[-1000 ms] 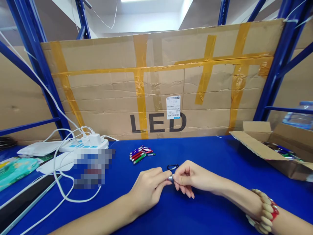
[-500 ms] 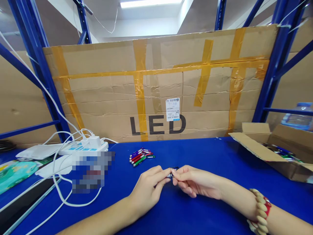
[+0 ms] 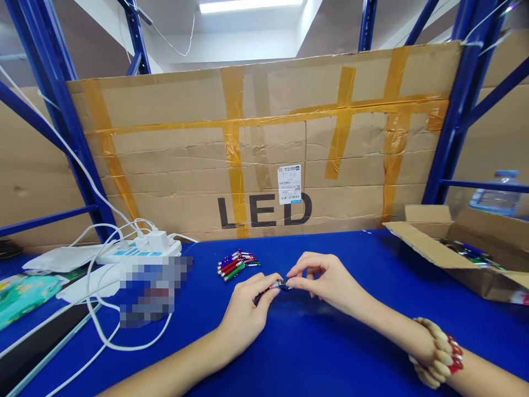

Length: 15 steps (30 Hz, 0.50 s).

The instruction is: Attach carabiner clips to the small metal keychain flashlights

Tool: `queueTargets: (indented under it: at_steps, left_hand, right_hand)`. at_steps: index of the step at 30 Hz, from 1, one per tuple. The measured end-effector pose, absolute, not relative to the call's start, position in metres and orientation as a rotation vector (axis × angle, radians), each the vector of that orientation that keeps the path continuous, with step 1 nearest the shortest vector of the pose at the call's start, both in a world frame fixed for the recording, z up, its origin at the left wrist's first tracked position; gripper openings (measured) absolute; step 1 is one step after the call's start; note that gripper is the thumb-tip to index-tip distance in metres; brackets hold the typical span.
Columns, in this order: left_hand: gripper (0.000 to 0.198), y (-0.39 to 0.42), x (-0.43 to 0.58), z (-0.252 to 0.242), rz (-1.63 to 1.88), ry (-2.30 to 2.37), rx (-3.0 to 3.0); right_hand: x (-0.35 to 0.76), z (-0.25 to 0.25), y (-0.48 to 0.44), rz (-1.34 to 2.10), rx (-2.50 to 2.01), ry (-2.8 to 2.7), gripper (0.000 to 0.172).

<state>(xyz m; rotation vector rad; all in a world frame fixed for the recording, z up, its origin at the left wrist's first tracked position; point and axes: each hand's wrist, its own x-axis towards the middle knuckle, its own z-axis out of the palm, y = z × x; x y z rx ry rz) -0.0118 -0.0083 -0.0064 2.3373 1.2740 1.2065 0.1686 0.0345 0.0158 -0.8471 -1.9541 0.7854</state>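
- Over the middle of the blue table [image 3: 330, 358], a small keychain torch [image 3: 279, 285] is held between the two hands. Whether it rests on the surface or is lifted just clear of it cannot be told.
- One end is pinched by the thumb and forefinger of the left hand [image 3: 248, 309], with the other fingers curled under.
- The other end is pinched by the thumb and forefinger of the right hand [image 3: 326, 284], with the remaining fingers arched loosely above.
- As a judgement, such a small piece is best gripped at the very fingertips, with each end steadied by one hand and the forearms rested on the table, so that nothing slips or is dropped.
- The torch is laid across the gap between the two pinches and is mostly covered, so only a short silver and dark stretch is seen.
- A bundle of coloured torches [image 3: 236, 263] is seen near, just behind the left hand, and an open cardboard box [image 3: 454, 259] well apart to the right.
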Motion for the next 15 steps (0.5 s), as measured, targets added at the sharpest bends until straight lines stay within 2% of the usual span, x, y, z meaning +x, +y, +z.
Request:
queueTargets:
  at_steps: [8, 15]
  left_hand:
    - [0.024, -0.0071, -0.0119, -0.0088, 1.21, 1.248, 2.397]
    - [0.023, -0.0133, -0.0132, -0.007, 1.139, 1.046, 2.589]
  right_hand:
    - [0.1689, 0.0174, 0.0281, 0.476, -0.786, -2.112, 0.025]
    - [0.1752, 0.0249, 0.0268, 0.435, -0.811, -2.226, 0.026]
